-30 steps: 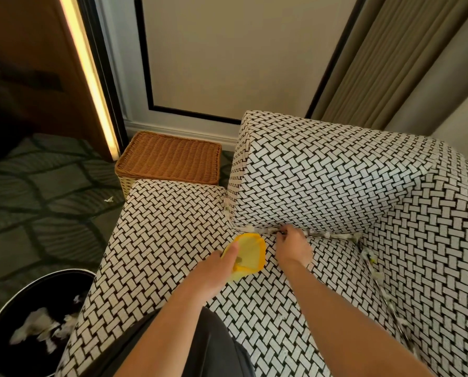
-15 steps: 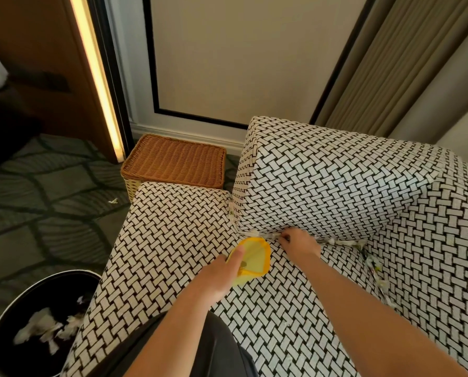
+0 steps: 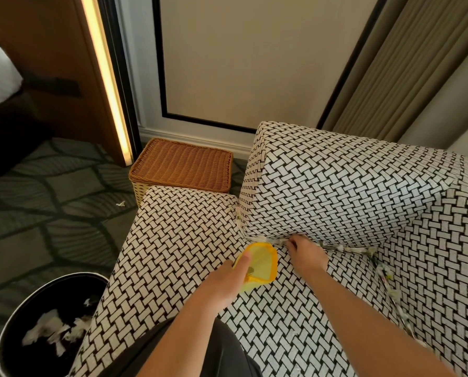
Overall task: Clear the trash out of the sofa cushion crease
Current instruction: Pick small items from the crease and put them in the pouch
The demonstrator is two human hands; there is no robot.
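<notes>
A sofa [image 3: 336,202] in black-and-white woven fabric fills the right and lower view. Paper scraps [image 3: 344,248] lie along the crease between the seat and the cushion, and more scraps [image 3: 385,276] run down the right-hand crease. My left hand [image 3: 224,284] grips a small yellow dustpan [image 3: 262,263] on the seat, its mouth toward the crease. My right hand [image 3: 306,253] lies on the seat with its fingertips in the crease, curled at the scraps just right of the dustpan; whether they pinch any is hidden.
A black round bin [image 3: 50,325] holding white paper stands on the floor at lower left. A brown wicker basket [image 3: 184,165] sits beside the sofa's end. One scrap [image 3: 120,204] lies on the patterned carpet. Curtains hang at upper right.
The view has drifted a little. Both hands stay at the crease, the right hand's fingers shifting slightly along the scraps beside the dustpan.
</notes>
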